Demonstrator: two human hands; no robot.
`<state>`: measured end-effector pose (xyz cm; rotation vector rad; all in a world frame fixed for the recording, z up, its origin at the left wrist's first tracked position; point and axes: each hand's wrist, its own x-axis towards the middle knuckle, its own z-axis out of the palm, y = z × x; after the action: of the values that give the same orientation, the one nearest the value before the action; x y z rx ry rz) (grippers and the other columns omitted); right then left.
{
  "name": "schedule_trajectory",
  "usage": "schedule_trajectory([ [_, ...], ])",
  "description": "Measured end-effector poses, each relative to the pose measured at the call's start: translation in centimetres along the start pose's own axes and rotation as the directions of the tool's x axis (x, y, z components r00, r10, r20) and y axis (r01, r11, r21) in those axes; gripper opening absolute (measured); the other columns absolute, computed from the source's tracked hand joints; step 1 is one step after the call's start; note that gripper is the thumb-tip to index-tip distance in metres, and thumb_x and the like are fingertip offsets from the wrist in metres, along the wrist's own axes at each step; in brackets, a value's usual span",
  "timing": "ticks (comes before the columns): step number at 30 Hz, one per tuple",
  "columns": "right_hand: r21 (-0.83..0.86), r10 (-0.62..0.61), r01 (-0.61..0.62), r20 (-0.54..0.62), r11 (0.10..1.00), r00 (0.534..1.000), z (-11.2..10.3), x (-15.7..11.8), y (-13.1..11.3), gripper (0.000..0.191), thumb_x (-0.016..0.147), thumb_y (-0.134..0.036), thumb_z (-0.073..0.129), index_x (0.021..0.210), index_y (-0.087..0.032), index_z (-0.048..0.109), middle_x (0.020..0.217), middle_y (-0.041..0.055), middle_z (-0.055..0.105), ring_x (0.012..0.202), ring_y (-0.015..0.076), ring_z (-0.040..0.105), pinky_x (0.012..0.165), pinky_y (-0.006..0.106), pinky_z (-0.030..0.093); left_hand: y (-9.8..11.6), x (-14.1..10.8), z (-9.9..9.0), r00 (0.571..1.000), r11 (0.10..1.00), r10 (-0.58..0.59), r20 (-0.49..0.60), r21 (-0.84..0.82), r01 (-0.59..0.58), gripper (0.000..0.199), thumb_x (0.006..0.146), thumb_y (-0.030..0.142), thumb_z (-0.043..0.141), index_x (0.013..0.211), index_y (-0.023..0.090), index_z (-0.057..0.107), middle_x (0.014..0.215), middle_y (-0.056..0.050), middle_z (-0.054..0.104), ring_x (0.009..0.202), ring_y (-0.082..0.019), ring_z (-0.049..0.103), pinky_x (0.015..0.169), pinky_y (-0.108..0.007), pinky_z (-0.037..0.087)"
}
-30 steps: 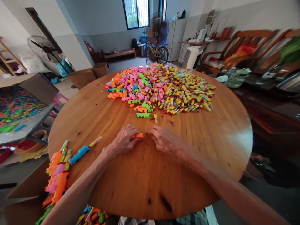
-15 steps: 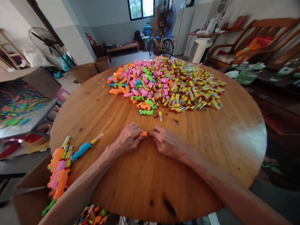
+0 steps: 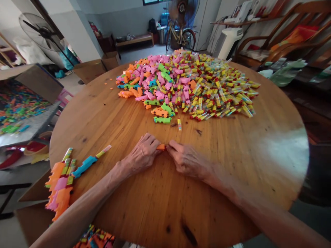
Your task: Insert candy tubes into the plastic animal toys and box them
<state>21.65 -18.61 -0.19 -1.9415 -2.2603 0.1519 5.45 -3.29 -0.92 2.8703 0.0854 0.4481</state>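
Over the near middle of the round table (image 3: 139, 210), my left hand (image 3: 145, 150) is closed around an orange plastic toy car (image 3: 160, 147), of which one end shows. My right hand (image 3: 184, 159) meets that end with thumb and fingers pinched; whatever they hold is hidden. Beyond my hands lies one small yellow-labelled tube (image 3: 179, 124). Left of my forearm rests a blue toy car (image 3: 84, 166) with a yellow-and-clear tube sticking out of its end. Several orange and pink cars fitted with tubes (image 3: 60, 186) lie together at the table's left edge.
A heap of pink, orange and green toy cars (image 3: 148, 77) merges with a heap of yellow-labelled tubes (image 3: 222, 93) on the far side. Below the near-left edge stands a cardboard box (image 3: 33, 224) with colourful pieces. Another box (image 3: 36, 84) of pieces sits on a side table.
The camera view has tilted down and come slightly closer. My hands remain together at the orange toy car, less of which shows now.
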Motion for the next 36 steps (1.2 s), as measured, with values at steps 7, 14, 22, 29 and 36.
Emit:
schedule_trajectory([
  [7, 0.050, -0.046, 0.046, -0.012, 0.998, 0.999, 0.8, 0.1, 0.1, 0.030, 0.084, -0.004, 0.042, 0.107, -0.006, 0.061, 0.099, 0.0121, 0.056, 0.066, 0.0163, 0.042, 0.059, 0.033, 0.034, -0.3, -0.1, 0.2, 1.000, 0.999, 0.003, -0.009, -0.040, -0.003, 0.017, 0.103, 0.022, 0.044, 0.097, 0.015, 0.058, 0.091, -0.009, 0.058, 0.090, -0.023, 0.049, 0.082, -0.039, 0.044],
  [14, 0.155, -0.031, 0.032, -0.008, 0.987, 0.999, 0.6, -0.2, 0.3, 0.029, 0.086, -0.005, 0.042, 0.108, -0.008, 0.062, 0.102, 0.0102, 0.057, 0.063, 0.0144, 0.040, 0.058, 0.032, 0.033, -0.7, -0.5, 0.4, 1.000, 0.989, -0.006, -0.031, -0.151, 0.001, 0.017, 0.105, 0.025, 0.043, 0.096, 0.017, 0.055, 0.092, -0.008, 0.056, 0.090, -0.022, 0.049, 0.082, -0.038, 0.045],
  [22, 0.085, -0.027, 0.027, -0.005, 0.996, 1.000, 0.9, -0.1, -0.1, 0.031, 0.081, -0.007, 0.049, 0.109, -0.008, 0.064, 0.104, 0.0112, 0.060, 0.061, 0.0146, 0.039, 0.057, 0.034, 0.030, -0.6, -0.2, 0.2, 0.999, 0.984, 0.001, -0.032, -0.181, -0.007, 0.018, 0.105, 0.026, 0.041, 0.097, 0.017, 0.055, 0.093, -0.009, 0.057, 0.091, -0.023, 0.049, 0.083, -0.040, 0.045],
  [29, 0.202, 0.139, -0.091, -0.241, 0.975, 0.960, -0.5, -0.5, 0.8, 0.024, 0.100, -0.020, 0.042, 0.100, -0.016, 0.065, 0.099, 0.0097, 0.062, 0.075, 0.0167, 0.054, 0.066, 0.030, 0.037, -1.3, -4.1, -2.4, 0.997, 0.998, -0.060, -0.046, -0.024, 0.059, 0.020, 0.105, 0.025, 0.042, 0.093, 0.019, 0.057, 0.089, -0.008, 0.061, 0.087, -0.022, 0.054, 0.078, -0.037, 0.048],
  [36, 0.086, 0.523, -0.524, -0.301, 0.848, 0.797, -1.1, 3.1, 5.3, 0.028, 0.100, -0.032, 0.047, 0.095, -0.013, 0.066, 0.093, 0.0136, 0.065, 0.083, 0.0231, 0.058, 0.066, 0.032, 0.037, -2.6, -4.2, -6.0, 0.979, 0.954, -0.137, -0.149, 0.245, 0.171, 0.033, 0.098, 0.036, 0.057, 0.127, 0.020, 0.056, 0.122, -0.015, 0.062, 0.117, -0.031, 0.054, 0.097, -0.050, 0.050],
])
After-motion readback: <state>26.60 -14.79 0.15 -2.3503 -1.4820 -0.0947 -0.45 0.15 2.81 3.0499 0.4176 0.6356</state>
